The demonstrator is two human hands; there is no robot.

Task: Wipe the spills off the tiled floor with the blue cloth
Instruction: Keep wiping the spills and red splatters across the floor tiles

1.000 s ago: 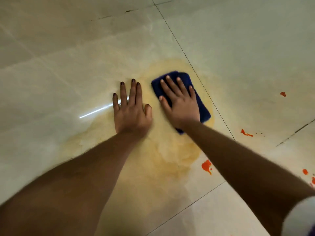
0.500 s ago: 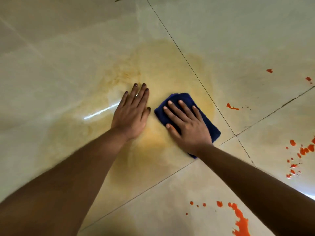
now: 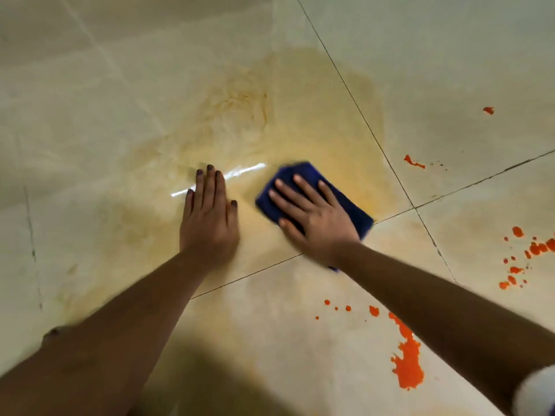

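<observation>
The floor [image 3: 450,70] is glossy cream tile with faint marbling, crossed by thin dark grout lines that meet just right of the cloth, and a bright streak of reflected light [image 3: 240,171] lies between the two hands. A broad yellowish smear [image 3: 300,130] spreads over the middle tile, darkest near the cloth and thinning toward its edges, with brownish swirl marks in its upper part. Orange splatters sit apart from it: a large blotch [image 3: 408,364] low on the right, a trail of small drops [image 3: 348,308] leading to it, a cluster [image 3: 528,250] near the right edge, and two lone spots [image 3: 414,162] farther up. The blue cloth [image 3: 354,211], folded into a rectangle, lies flat on the smear beside the grout crossing (its edges are blurred). The right hand [image 3: 315,217] presses down on it with fingers spread flat, not curled around it. The left hand [image 3: 208,217] rests palm down on the bare tile just beside the cloth, fingers straight and close together. No containers are in view. A dark shadow [image 3: 225,385] covers the lower middle of the floor.
</observation>
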